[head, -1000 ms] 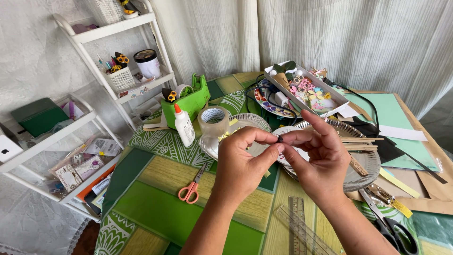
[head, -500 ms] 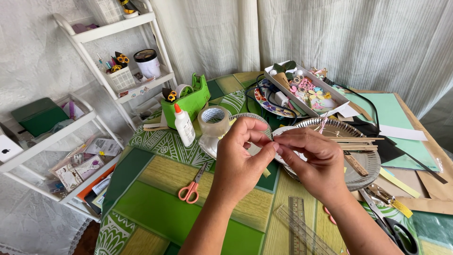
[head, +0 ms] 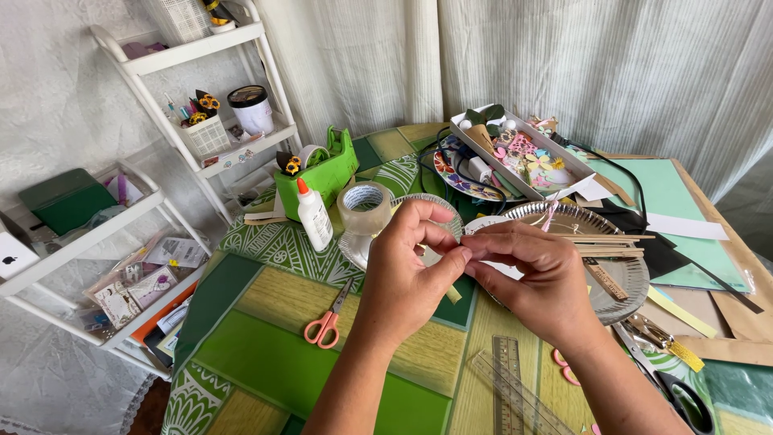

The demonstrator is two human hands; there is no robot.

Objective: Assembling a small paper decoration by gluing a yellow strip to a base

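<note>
My left hand (head: pixel 407 270) and my right hand (head: pixel 535 278) meet fingertip to fingertip above the green and yellow tablecloth (head: pixel 266 354). Both pinch a small pale piece (head: pixel 467 254), mostly hidden by the fingers. A short pale stick (head: pixel 452 295) shows just below my left thumb. Behind the hands are a roll of clear tape (head: pixel 364 208) on a small foil plate and a larger foil plate (head: pixel 624 270) with wooden sticks (head: pixel 604 240) lying across it.
A white glue bottle (head: pixel 312 216) and a green holder (head: pixel 324 173) stand at the back left. Orange scissors (head: pixel 326 324) lie left of my arms and clear rulers (head: pixel 509 387) between them. A white tray of craft bits (head: pixel 515 153), coloured paper sheets (head: pixel 672 193) and white shelves (head: pixel 201 121) surround the table.
My fingers have drawn together from a looser hold into a tight pinch, and both hands have dropped slightly toward the table.
</note>
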